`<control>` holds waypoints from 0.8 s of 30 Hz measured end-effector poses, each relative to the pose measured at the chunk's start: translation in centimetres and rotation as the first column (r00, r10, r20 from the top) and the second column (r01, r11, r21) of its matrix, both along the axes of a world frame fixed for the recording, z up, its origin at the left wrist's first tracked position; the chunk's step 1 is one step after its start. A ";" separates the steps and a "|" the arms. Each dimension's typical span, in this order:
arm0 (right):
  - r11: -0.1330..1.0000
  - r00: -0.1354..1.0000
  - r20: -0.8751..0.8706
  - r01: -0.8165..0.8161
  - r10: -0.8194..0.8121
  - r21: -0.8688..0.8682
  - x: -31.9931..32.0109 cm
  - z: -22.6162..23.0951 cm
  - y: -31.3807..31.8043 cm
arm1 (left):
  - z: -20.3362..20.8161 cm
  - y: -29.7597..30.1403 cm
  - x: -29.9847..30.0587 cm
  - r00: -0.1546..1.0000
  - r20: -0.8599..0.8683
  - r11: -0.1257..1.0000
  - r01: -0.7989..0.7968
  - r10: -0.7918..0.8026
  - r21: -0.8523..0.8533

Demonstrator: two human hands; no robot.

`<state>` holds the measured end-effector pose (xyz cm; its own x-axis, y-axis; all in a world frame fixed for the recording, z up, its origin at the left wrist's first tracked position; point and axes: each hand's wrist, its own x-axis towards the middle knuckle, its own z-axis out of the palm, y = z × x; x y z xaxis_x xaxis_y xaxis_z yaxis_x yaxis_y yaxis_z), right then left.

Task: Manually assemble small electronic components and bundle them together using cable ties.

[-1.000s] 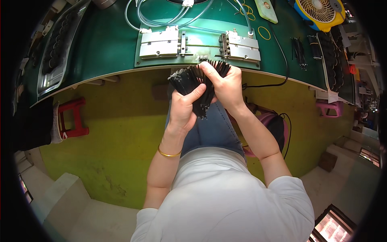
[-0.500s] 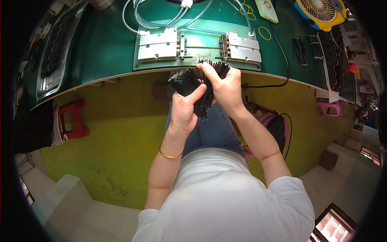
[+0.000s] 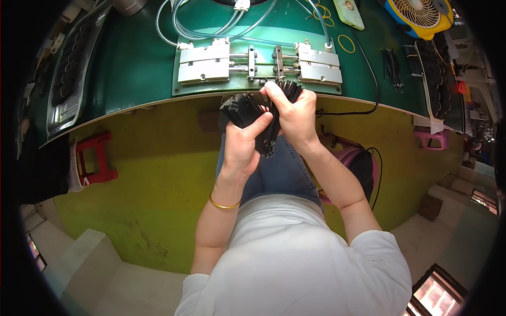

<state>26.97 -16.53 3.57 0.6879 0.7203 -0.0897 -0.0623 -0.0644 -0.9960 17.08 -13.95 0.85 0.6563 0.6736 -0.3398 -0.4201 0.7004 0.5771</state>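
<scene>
My left hand (image 3: 242, 145) is closed around a thick bundle of thin black wires (image 3: 240, 111) with pale tips, the thumb lying across it. My right hand (image 3: 298, 116) is closed on a second bunch of the black wires (image 3: 291, 90), thumb and forefinger pinched at its upper end. That pinch is right at the front of a pneumatic fixture on the bench. Its left cylinder (image 3: 204, 64) and right cylinder (image 3: 319, 65) have their rods out, with the end blocks close together in the middle. What sits between the blocks is too small to make out.
Clear air hoses (image 3: 211, 32) loop behind the fixture on the green bench (image 3: 134, 58). A metal tray (image 3: 81, 89) of black bundles stands left. At right are loose black wires (image 3: 391, 68), a phone (image 3: 350, 13) and a fan (image 3: 419, 16). A red stool (image 3: 97, 158) stands lower left.
The fixture's rods have slid out, bringing both end blocks inward to the middle. My hands keep their grip and have barely shifted.
</scene>
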 end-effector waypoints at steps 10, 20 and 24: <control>0.996 0.996 0.007 -0.087 0.087 0.008 0.1 0.2 -0.5 | 0.8 0.0 0.2 1.000 -0.014 1.000 -0.022 0.022 -0.009; 0.998 0.998 -0.055 -0.046 0.044 -0.045 -0.1 0.5 -0.3 | 0.3 -0.1 0.3 0.998 -0.007 0.998 -0.065 0.065 -0.012; 0.997 0.997 -0.067 -0.049 0.045 -0.058 0.1 0.5 -0.2 | 0.4 0.0 0.5 0.997 -0.009 0.997 -0.074 0.074 -0.007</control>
<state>27.05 -16.75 4.03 0.6444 0.7438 -0.1772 -0.1230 -0.1279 -0.9841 17.58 -13.95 1.21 0.6018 0.7179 -0.3498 -0.4661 0.6715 0.5761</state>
